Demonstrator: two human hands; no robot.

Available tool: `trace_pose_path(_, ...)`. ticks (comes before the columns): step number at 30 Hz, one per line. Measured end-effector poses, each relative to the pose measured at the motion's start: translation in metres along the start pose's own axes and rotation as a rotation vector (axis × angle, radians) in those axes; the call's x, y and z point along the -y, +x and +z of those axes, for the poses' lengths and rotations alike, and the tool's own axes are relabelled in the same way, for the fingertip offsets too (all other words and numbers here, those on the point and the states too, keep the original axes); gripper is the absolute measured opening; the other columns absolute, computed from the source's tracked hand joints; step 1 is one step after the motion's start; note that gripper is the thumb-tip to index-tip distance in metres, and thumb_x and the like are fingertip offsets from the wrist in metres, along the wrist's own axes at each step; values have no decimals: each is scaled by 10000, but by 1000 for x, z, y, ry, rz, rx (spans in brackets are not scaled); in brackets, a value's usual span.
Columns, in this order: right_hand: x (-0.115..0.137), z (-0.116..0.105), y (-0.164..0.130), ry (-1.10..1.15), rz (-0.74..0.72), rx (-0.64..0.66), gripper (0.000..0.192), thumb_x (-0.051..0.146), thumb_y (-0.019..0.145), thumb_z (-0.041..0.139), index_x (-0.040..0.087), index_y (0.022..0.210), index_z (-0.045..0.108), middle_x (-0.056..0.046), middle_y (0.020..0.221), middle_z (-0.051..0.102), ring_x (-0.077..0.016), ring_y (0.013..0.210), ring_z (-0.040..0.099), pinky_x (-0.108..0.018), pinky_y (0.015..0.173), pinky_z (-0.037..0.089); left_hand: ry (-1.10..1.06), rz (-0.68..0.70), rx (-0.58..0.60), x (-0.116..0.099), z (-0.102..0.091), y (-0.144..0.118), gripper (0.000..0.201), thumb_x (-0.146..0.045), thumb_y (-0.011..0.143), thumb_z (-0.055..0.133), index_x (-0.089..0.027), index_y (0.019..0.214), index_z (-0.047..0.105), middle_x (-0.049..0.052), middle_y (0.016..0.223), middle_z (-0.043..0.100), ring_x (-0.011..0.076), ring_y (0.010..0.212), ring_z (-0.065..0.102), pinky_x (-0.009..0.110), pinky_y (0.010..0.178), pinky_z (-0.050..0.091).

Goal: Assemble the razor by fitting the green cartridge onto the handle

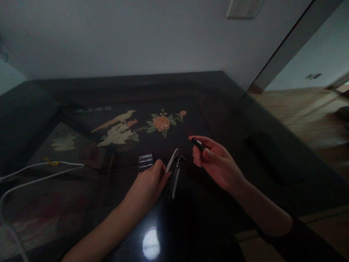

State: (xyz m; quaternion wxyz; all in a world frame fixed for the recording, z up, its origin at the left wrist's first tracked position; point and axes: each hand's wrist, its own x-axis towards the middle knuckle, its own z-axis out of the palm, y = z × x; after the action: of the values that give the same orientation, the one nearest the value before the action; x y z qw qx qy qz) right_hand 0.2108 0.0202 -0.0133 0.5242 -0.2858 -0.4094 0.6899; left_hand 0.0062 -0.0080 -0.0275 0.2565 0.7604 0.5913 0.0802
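Observation:
My left hand (pixel 151 180) rests low over a dark glossy table (pixel 218 109) and pinches the near end of a thin white strip (pixel 172 160) that slants up and away. A slim black tool (pixel 176 176) with a small hooked tip lies on the table just right of that hand. My right hand (pixel 215 160) hovers above the table with its fingers closed on a small black cylindrical object (pixel 198 144) held between thumb and forefinger. A small clear plastic case (pixel 145 161) sits on the table just beyond my left hand.
The tabletop has an inlaid bird (pixel 117 129) and flower (pixel 162 122) picture. A white cable (pixel 35 171) with a yellow tie runs along the left side. A dark flat object (pixel 269 153) lies at the right. Wooden floor (pixel 308 112) lies beyond the right edge.

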Motion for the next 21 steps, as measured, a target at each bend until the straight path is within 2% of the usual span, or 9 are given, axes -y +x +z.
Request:
trace_pose_path(3, 0, 1, 0, -14, 6, 4, 353, 345, 754, 777, 207, 1072, 713, 29, 710, 517, -91, 619, 439, -216, 551, 388, -23, -6, 27, -2, -2, -1, 27, -219, 942, 436, -219, 942, 463, 27, 772, 675, 218, 703, 694, 269, 604, 448)
trace_pose_path(7, 1, 2, -1, -30, 24, -9, 362, 349, 743, 786, 205, 1067, 716, 25, 716, 520, -97, 620, 438, -224, 546, 385, -12, 10, 31, -4, -3, -1, 150, -228, 949, 430, -211, 1096, 457, 27, 806, 678, 213, 682, 691, 264, 583, 443)
trace_pose_path(11, 2, 1, -2, -58, 34, -15, 364, 337, 745, 784, 209, 1079, 715, 24, 721, 527, -94, 624, 451, -220, 558, 396, -12, 18, 4, -5, -6, -1, 197, -239, 952, 419, -211, 1140, 469, 15, 785, 674, 202, 669, 684, 260, 589, 441)
trace_pose_path(14, 2, 1, -2, -74, 43, -25, 365, 316, 728, 797, 216, 1071, 719, 22, 751, 540, -87, 639, 465, -204, 569, 412, -25, 4, -66, -2, -16, 1, 236, -271, 949, 426, -204, 1165, 491, 10, 770, 667, 200, 669, 669, 273, 610, 450)
trace_pose_path(16, 3, 0, -2, -91, 57, -35, 373, 299, 706, 813, 224, 1060, 721, 20, 770, 550, -86, 651, 476, -195, 568, 423, -27, -14, -153, 5, -25, 4, 243, -293, 936, 445, -204, 1149, 520, 9, 780, 662, 197, 663, 653, 278, 606, 450)
trace_pose_path(19, 5, -1, 0, -126, 82, -36, 377, 262, 682, 827, 230, 1040, 716, 23, 783, 567, -82, 646, 498, -188, 554, 438, -33, -20, -289, 22, -38, 9, 232, -315, 919, 472, -206, 1106, 558, 4, 784, 644, 193, 690, 638, 282, 622, 458)
trace_pose_path(21, 7, -2, 1, -160, 111, -21, 374, 227, 684, 822, 225, 1039, 706, 18, 803, 597, -83, 651, 531, -193, 560, 459, 16, 29, -308, 36, -43, 11, 254, -297, 902, 499, -202, 1130, 562, 22, 859, 634, 203, 770, 634, 311, 702, 483)
